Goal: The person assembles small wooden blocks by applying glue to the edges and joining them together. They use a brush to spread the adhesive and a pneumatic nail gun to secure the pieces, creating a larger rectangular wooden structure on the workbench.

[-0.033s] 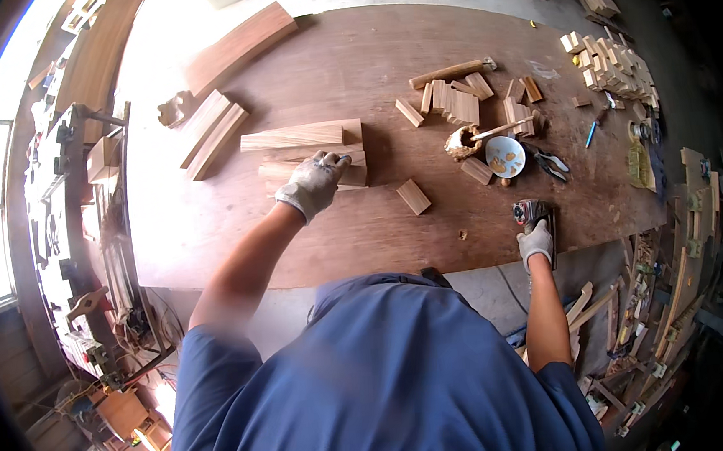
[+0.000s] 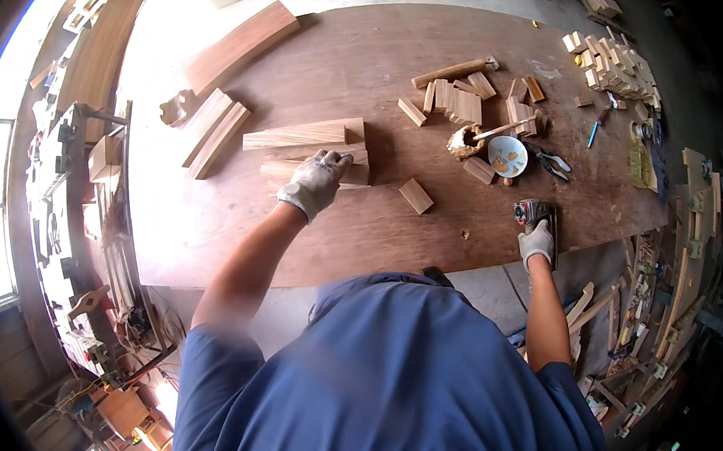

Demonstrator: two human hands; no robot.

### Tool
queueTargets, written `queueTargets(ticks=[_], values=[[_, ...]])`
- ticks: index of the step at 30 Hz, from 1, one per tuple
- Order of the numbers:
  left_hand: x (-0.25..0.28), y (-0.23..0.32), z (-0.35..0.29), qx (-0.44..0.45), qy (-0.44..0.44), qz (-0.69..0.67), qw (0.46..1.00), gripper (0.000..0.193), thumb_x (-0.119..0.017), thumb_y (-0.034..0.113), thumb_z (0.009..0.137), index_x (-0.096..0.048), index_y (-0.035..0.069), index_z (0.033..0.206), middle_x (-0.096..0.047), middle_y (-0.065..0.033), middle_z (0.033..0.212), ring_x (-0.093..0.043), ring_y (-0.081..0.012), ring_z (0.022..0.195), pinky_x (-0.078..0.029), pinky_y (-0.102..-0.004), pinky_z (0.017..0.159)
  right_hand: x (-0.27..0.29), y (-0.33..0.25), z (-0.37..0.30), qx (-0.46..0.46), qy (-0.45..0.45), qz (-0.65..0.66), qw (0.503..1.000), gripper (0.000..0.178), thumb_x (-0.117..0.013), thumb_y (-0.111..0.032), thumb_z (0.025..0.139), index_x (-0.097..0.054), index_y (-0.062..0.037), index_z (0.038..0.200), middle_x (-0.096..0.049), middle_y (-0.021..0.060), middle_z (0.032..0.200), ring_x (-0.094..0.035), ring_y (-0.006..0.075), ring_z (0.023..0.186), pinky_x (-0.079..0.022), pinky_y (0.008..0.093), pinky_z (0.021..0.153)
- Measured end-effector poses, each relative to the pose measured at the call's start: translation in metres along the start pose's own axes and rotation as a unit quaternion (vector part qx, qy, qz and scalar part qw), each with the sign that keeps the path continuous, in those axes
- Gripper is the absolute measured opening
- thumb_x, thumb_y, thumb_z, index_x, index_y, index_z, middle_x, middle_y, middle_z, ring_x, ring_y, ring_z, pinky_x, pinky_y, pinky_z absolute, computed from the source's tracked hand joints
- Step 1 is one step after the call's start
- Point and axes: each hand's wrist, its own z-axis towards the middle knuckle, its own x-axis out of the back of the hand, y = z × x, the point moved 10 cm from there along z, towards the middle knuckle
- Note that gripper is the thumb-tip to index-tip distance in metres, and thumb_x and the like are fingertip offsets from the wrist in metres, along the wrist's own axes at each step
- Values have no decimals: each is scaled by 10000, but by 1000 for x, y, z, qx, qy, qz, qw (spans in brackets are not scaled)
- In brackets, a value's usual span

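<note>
My left hand (image 2: 318,183), in a white work glove, presses down on a wooden block (image 2: 282,172) with its fingers curled over it. Behind that piece lies a longer striped wooden block (image 2: 297,137), part of the same group. In my right hand (image 2: 536,241), gloved too, is a nail gun (image 2: 531,211) with a red and silver head and a dark body, at the front edge of the workbench (image 2: 363,246). How far its trigger is pulled cannot be made out. A small loose wooden block (image 2: 416,196) lies between my hands.
A white bowl (image 2: 507,157) with brown paste, a glue-crusted pot with a stick (image 2: 465,141), pliers (image 2: 552,163) and a hammer (image 2: 454,72) lie right of centre among small blocks. Far left are larger timbers (image 2: 244,47); at far right, pale blocks (image 2: 614,65) are piled.
</note>
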Motion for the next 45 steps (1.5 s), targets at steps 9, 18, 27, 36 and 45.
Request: queueTargets(ticks=[9,18,27,36,45], values=[[-7,-7,-7,17,12,13,1000,539,-701,126,909,-612,95,1441,-644,-180,1253,-617,-388,1197,-547,-480,1000,-4,-8,-25,66,56,-14,996,899,-806,-289,834,-406,-2,1588,-595,303,1434,-595,446,1312,-487,499,1112],[18,-51,-104,220,-60,-269,936,610,-820,277,831,-674,69,1385,-725,-237,1099,-721,-377,1002,-579,-455,888,10,-60,-101,157,119,-48,979,839,-803,-257,864,-424,-58,1586,-481,258,1556,-468,450,1417,-386,537,1200],[-32,-54,-144,245,-72,-641,724,659,-848,219,942,-589,-30,1494,-751,-58,1224,-689,-119,1051,-569,-278,910,-42,-143,-138,298,16,-26,954,796,-811,-276,851,-488,-63,1547,-516,239,1532,-475,439,1414,-389,544,1199],[-52,-45,-154,231,-14,-740,631,787,-890,207,896,-518,-65,1534,-696,-81,1339,-653,-127,1175,-543,-286,990,-57,-152,-139,303,-24,-63,951,756,-806,-295,857,-523,-87,1526,-508,229,1549,-477,424,1427,-410,534,1187],[-59,-31,-163,226,17,-808,543,772,-886,127,866,-527,-78,1518,-696,-78,1308,-665,-143,1169,-539,-290,1013,-57,-155,-141,298,-38,-71,951,752,-805,-294,858,-528,-87,1526,-489,234,1567,-461,423,1443,-408,531,1195]])
